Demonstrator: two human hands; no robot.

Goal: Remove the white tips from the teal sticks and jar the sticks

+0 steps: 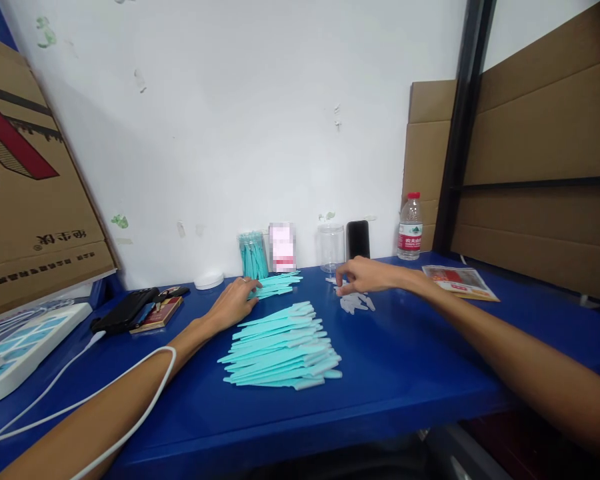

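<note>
My left hand (pixel 233 305) lies low over the table, thumb apart from its bent fingers, at the handle ends of a small pile of flat teal plastic sticks (pixel 279 284). Closer to me is a larger stack of similar sticks (pixel 283 347), shaped like eyebrow razors, with pale translucent covers on their right ends. My right hand (pixel 365 275) reaches down to loose translucent plastic caps (pixel 356 303), thumb and forefinger drawn together. Whatever is between those fingertips is too small to make out. Behind it stands a clear jar (pixel 331 247), its lid off.
A jar full of teal sticks (pixel 253 255) stands by the wall beside a phone (pixel 283 248). A white lid (pixel 209 281), black pouch (pixel 127 310) and power strip (pixel 27 350) are leftward. Rightward are a water bottle (pixel 411 228) and packet (pixel 461 283). A white cable (pixel 130 377) crosses my left forearm.
</note>
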